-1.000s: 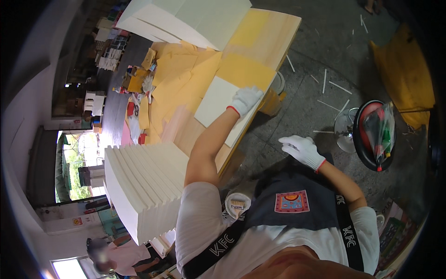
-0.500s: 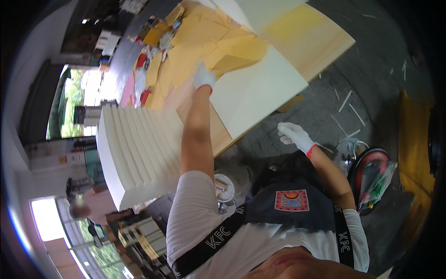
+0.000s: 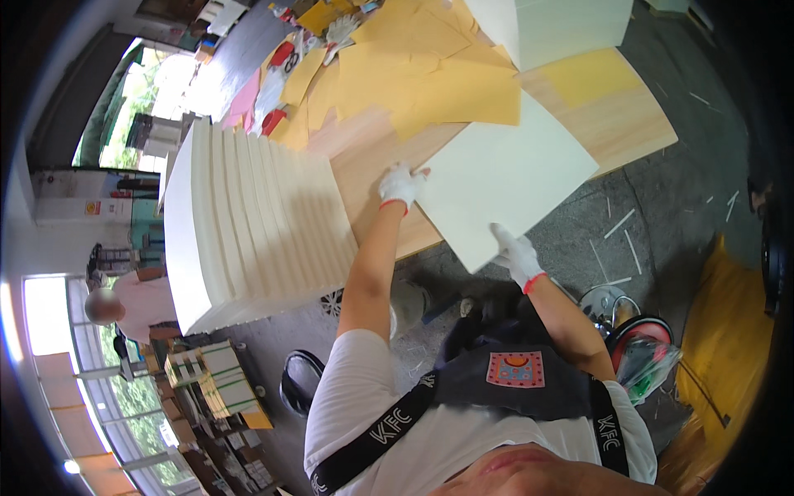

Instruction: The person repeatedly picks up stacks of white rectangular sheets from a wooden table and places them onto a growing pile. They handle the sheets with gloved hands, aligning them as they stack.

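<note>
"What stands farthest left?"

"A co-worker point(image 3: 136, 302) in a pale top, in the background near the windows. Next comes a tall stack of white boards point(image 3: 265, 215), its layered edges facing the person, at the left part of the wooden tabletop point(image 3: 361, 178)."

"And the left hand?"

"The left hand point(image 3: 399, 183), in a white glove with a red cuff, is just right of that stack, at the left edge of a single white board point(image 3: 509, 178). The thumb points toward the board and meets its edge; whether the other fingers are closed on it, one cannot tell."

"Where exactly is that board?"

"Set askew at the front of the tabletop, its near corner jutting past the edge over the floor. Loose yellow sheets point(image 3: 413, 78) spread behind it and to its left."

"How about the right hand?"

"The right hand point(image 3: 517, 255), gloved alike, grips the board by that near corner, thumb on top and the other fingers bent below the edge."

"Farther right?"

"Thin white strips point(image 3: 619, 223) are scattered on the grey floor point(image 3: 662, 194). Nearer the person sits a round red-and-black seat point(image 3: 637, 331) bearing a clear bag point(image 3: 653, 364), and yellow cloth point(image 3: 715, 347) hangs beyond it."
</note>
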{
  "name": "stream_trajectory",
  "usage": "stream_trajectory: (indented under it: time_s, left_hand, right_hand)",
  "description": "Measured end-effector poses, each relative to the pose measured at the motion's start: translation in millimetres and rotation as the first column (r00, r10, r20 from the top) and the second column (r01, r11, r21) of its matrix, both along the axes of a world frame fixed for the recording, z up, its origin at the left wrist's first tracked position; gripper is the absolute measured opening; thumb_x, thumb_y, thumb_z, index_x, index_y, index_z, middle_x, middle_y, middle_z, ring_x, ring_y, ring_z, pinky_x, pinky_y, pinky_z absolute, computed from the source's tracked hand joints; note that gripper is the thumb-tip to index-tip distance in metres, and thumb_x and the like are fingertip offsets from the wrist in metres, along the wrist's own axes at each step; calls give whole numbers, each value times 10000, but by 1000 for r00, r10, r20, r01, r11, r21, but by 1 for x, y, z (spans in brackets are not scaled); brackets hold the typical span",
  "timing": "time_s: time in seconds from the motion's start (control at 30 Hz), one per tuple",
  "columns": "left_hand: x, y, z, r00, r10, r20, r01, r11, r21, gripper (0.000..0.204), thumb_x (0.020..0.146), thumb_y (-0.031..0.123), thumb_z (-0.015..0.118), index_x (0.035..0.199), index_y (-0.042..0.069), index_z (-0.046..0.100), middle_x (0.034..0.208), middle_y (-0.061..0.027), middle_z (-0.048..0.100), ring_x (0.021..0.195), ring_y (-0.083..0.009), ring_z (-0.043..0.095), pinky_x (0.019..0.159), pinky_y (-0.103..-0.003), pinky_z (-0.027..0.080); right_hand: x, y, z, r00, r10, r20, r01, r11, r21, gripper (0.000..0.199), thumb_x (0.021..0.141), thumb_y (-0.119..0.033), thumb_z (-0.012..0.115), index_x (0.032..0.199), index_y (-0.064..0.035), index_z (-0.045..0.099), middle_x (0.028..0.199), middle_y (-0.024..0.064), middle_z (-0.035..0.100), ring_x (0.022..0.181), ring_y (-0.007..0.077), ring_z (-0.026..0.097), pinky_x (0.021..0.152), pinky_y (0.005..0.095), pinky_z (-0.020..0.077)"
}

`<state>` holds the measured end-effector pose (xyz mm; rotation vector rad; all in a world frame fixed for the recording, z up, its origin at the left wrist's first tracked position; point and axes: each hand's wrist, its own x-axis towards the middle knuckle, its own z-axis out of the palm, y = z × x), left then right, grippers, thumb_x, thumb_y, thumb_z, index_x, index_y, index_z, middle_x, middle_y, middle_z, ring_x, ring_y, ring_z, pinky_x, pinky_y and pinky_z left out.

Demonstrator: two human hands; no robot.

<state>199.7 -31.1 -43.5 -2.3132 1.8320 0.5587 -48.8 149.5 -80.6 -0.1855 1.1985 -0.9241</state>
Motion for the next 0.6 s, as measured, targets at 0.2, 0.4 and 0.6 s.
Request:
stream_trajectory:
  time_s: [0.2, 0.4, 0.6]
  left_hand:
    - [25, 123, -11, 527, 398, -751, -4, 885, 466, 480, 937, 426, 630, 1220, 38, 635, 1056, -168, 714, 895, -248, 668, 805, -380, 530]
    - [-37, 166, 170, 603, 226, -765, -121, 974, 193, 379, 943, 290, 619, 1199, 13, 583, 956, -91, 718, 723, -219, 648, 673, -392, 522]
    - [-41, 224, 325, 912, -277, -301, 248, 960, -132, 404, 916, 343, 657, 1209, 108, 509, 903, -165, 695, 849, -353, 695, 773, -462, 530]
  right_hand:
    - [-71, 55, 28, 989, -121, 87, 136, 971, -195, 434, 957, -184, 671, 1326, 8, 549, 1271, 128, 632, 1197, 223, 594, 1013, 342, 483]
    - [-81, 105, 43, 965, 132, 225, -86, 975, -203, 557, 1036, -285, 555, 1479, 6, 384, 1411, 129, 541, 1286, 253, 546, 1082, 380, 454]
    - [-21, 79, 74, 860, 371, 349, -221, 889, -401, 620, 1030, -322, 570, 1523, -33, 330, 1469, 111, 479, 1323, 242, 501, 1089, 379, 431]
